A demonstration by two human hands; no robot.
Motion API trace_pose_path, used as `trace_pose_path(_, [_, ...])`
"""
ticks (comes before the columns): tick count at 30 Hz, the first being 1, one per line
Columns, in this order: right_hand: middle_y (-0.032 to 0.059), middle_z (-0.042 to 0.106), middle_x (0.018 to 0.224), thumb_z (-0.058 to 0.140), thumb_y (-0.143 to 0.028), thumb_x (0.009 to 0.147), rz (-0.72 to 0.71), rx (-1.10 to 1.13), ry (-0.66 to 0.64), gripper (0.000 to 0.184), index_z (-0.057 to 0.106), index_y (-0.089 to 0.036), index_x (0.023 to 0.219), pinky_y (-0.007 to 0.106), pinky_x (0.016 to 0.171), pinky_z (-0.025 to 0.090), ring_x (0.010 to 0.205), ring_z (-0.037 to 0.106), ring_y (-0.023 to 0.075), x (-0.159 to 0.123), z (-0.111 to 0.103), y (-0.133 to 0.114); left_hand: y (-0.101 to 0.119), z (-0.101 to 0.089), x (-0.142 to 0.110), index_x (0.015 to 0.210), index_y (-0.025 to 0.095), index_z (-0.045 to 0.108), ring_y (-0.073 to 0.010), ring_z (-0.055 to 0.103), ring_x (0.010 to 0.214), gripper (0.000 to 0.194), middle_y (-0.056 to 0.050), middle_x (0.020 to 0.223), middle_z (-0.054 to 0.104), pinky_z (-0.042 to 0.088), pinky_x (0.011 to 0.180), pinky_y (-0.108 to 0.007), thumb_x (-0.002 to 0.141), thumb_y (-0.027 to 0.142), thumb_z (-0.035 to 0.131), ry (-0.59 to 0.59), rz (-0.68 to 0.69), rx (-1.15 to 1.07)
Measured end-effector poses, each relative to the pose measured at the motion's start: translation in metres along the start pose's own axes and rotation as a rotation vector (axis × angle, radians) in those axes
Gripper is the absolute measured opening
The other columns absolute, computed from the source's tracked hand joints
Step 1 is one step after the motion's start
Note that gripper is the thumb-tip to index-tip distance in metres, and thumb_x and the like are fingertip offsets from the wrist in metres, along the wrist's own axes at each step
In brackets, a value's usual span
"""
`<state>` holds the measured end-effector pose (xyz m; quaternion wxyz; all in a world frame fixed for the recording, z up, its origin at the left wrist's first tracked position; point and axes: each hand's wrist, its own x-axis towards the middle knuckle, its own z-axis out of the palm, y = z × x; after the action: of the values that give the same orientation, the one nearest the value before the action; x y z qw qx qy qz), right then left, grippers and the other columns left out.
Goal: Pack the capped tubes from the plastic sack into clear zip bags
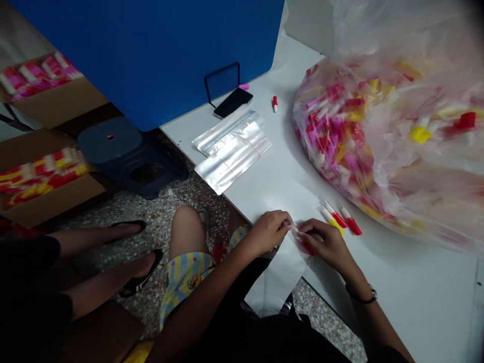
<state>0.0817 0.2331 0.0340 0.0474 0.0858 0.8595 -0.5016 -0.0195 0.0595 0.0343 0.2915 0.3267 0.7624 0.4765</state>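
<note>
My left hand [269,233] and my right hand [328,245] meet at the near edge of the white table [408,297]. Both are pinched on a small clear plastic bag [295,233] between them. My right hand also has a red-capped tube [307,247] under its fingers. Just beyond my right hand lie three small white tubes [340,218] with red and yellow caps. A white plastic sheet [276,280] hangs off the table edge below my hands.
A huge clear sack [389,136] of coloured tubes fills the right side. A stack of clear bags [231,148], a black phone [233,102] and one loose red tube [275,104] lie farther back. A blue panel [151,55], stool [121,151] and cardboard boxes [49,186] stand left. Another person's legs [106,257] are beside me.
</note>
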Motion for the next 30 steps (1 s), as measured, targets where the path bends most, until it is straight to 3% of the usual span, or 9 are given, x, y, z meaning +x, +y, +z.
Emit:
trace_pose_path(5, [0.0020,0.059,0.082,0.049,-0.026,0.091,-0.084,-0.107,-0.022,0.010,0.052,-0.020,0.084,0.027,0.068,0.044,0.073,0.056,0.0140,-0.004,0.001,-0.003,-0.001,-0.004,0.000,0.090,0.017,0.062,-0.0134,0.057,0.078,0.011,-0.002,0.087,0.063,0.044,0.072,-0.024,0.085,0.014,0.052,-0.051,0.069,0.085])
trace_pose_path(10, [0.0051,0.059,0.088,0.043,-0.024,0.093,-0.177,-0.187,0.191,0.008,0.050,-0.021,0.093,0.030,0.072,0.046,0.080,0.057,0.0165,-0.008,0.012,-0.001,-0.003,-0.003,-0.003,0.111,0.022,0.058,-0.0140,0.058,0.084,0.025,-0.003,0.100,0.061,0.044,0.075,-0.025,0.089,0.018,0.050,-0.070,0.143,0.094])
trace_pose_path(14, [0.0061,0.060,0.088,0.044,-0.023,0.093,-0.241,-0.231,0.267,0.007,0.051,-0.022,0.092,0.031,0.073,0.048,0.083,0.060,0.0184,-0.010,0.021,0.001,-0.006,-0.001,-0.001,0.102,0.020,0.059,-0.0145,0.058,0.087,0.015,-0.003,0.100,0.060,0.044,0.076,-0.025,0.090,0.019,0.048,-0.060,0.156,0.091])
trace_pose_path(23, [0.0028,0.068,0.083,0.052,-0.031,0.090,-0.129,-0.122,0.173,0.012,0.057,-0.022,0.086,0.028,0.064,0.050,0.071,0.062,0.0162,-0.008,0.017,0.000,-0.005,-0.006,0.002,0.094,0.019,0.054,-0.0135,0.056,0.083,0.009,-0.001,0.092,0.060,0.041,0.076,-0.025,0.091,0.018,0.047,-0.100,0.170,0.083])
trace_pose_path(26, [0.0030,0.069,0.089,0.056,-0.030,0.088,-0.137,-0.070,0.127,0.010,0.059,-0.022,0.094,0.029,0.073,0.052,0.079,0.065,0.0170,-0.009,0.016,-0.002,-0.003,-0.010,0.002,0.094,0.020,0.054,-0.0135,0.055,0.084,0.010,0.000,0.093,0.059,0.040,0.077,-0.025,0.090,0.016,0.045,-0.158,0.162,0.115])
trace_pose_path(30, [0.0046,0.069,0.100,0.059,-0.030,0.086,-0.126,-0.025,0.056,0.021,0.058,-0.023,0.107,0.032,0.083,0.053,0.092,0.066,0.0194,-0.013,0.014,-0.004,-0.005,-0.014,0.004,0.091,0.020,0.053,-0.0135,0.053,0.083,0.010,0.000,0.091,0.054,0.040,0.075,-0.024,0.091,0.019,0.043,-0.236,0.179,0.161])
